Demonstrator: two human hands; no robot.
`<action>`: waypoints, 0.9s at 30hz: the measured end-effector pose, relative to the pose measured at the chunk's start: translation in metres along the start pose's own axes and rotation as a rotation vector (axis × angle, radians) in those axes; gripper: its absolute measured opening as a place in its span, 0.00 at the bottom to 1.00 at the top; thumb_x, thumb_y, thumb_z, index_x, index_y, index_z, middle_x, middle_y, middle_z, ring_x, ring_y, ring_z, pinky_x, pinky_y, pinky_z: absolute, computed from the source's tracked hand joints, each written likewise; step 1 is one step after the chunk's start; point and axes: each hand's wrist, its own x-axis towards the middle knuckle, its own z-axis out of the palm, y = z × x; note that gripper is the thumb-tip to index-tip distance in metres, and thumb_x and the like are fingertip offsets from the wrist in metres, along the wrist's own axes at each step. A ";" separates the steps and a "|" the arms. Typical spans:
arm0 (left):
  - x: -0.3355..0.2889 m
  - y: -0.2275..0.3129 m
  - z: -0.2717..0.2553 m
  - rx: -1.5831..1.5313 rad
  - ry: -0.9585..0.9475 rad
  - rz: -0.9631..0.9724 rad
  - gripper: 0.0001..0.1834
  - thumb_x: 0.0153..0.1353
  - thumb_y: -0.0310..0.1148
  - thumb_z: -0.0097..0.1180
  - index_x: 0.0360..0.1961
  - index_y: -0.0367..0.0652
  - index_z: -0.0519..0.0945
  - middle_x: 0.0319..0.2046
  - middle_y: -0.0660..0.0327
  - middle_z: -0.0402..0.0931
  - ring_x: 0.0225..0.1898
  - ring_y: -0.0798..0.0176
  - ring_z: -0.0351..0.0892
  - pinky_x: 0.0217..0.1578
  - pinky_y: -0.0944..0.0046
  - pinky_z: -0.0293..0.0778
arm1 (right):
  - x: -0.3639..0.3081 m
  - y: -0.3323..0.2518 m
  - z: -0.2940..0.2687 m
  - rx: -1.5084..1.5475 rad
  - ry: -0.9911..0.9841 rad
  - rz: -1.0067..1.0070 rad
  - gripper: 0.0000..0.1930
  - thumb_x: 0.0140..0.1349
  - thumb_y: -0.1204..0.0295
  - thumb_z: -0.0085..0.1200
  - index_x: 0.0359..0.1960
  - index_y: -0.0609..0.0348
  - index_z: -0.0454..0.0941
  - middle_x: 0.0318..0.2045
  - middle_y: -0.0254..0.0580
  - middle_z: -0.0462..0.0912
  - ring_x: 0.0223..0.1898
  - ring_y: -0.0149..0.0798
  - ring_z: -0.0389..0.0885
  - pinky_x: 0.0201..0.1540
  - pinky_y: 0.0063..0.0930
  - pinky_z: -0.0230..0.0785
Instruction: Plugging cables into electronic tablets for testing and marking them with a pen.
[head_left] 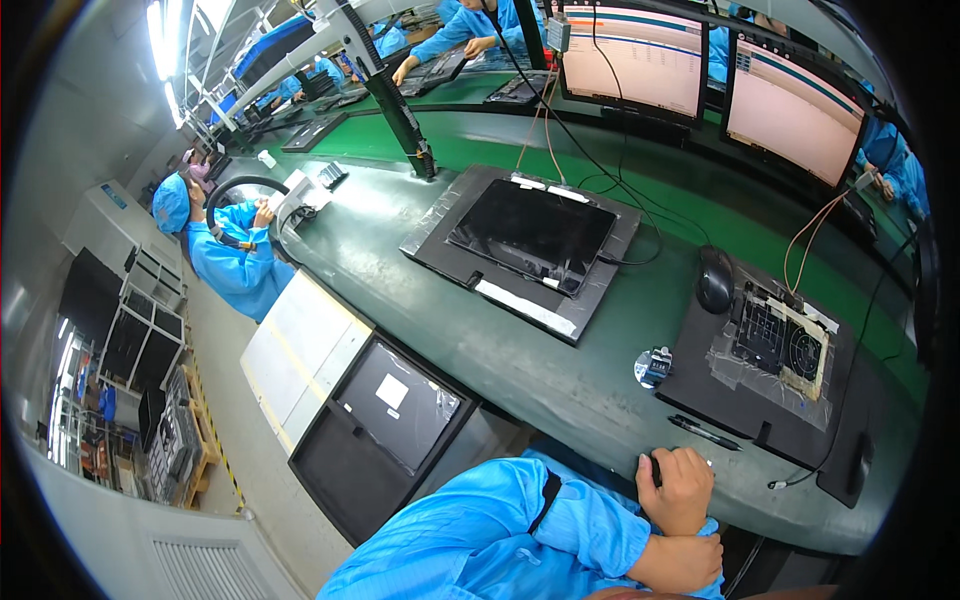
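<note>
At the bench's near edge, my right hand point(680, 492) is closed, with a dark bit showing between thumb and fingers that I cannot make out. Below it, my left hand point(682, 563) lies across my right forearm at the blue cuff, fingers curled round it. A black pen point(705, 432) rests on the bench just beyond the right hand. Farther off, a small blue-and-black part point(655, 367) sits beside a black pad point(690, 385), which carries a taped fan-like fixture point(780, 345) and a black mouse point(714, 280).
A dark tablet-like screen point(530, 235) with a cable lies on another black pad point(520, 312). Left of my arm, a black tray point(345, 470) holds a flat dark panel point(400, 405). Two monitors point(635, 60) stand behind. A person in blue point(240, 260) works at left.
</note>
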 end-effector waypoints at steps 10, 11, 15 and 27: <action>0.000 -0.007 -0.018 -0.086 -0.045 0.060 0.18 0.56 0.43 0.66 0.39 0.38 0.87 0.35 0.54 0.86 0.39 0.50 0.85 0.49 0.50 0.74 | -0.001 0.002 -0.001 0.031 -0.031 0.013 0.10 0.59 0.69 0.75 0.36 0.57 0.84 0.27 0.41 0.78 0.30 0.49 0.79 0.32 0.46 0.69; 0.001 -0.010 -0.024 -0.107 -0.047 0.075 0.17 0.56 0.42 0.67 0.38 0.39 0.87 0.35 0.55 0.85 0.39 0.49 0.85 0.49 0.49 0.74 | -0.002 0.002 -0.001 0.044 -0.038 0.017 0.10 0.59 0.69 0.75 0.36 0.57 0.84 0.27 0.41 0.78 0.30 0.50 0.79 0.32 0.46 0.69; 0.007 -0.036 -0.067 -0.400 -0.250 0.245 0.26 0.65 0.54 0.75 0.49 0.41 0.91 0.52 0.46 0.89 0.53 0.37 0.89 0.54 0.40 0.80 | -0.003 0.005 -0.005 0.186 -0.055 0.112 0.10 0.60 0.71 0.75 0.35 0.59 0.84 0.26 0.42 0.79 0.27 0.48 0.77 0.30 0.45 0.68; -0.159 -0.139 -0.206 0.131 0.800 -0.424 0.17 0.58 0.24 0.70 0.21 0.44 0.71 0.20 0.59 0.69 0.20 0.53 0.70 0.22 0.53 0.65 | 0.007 0.013 -0.013 0.463 -0.087 0.233 0.06 0.65 0.75 0.70 0.33 0.61 0.84 0.21 0.41 0.75 0.22 0.44 0.74 0.28 0.41 0.62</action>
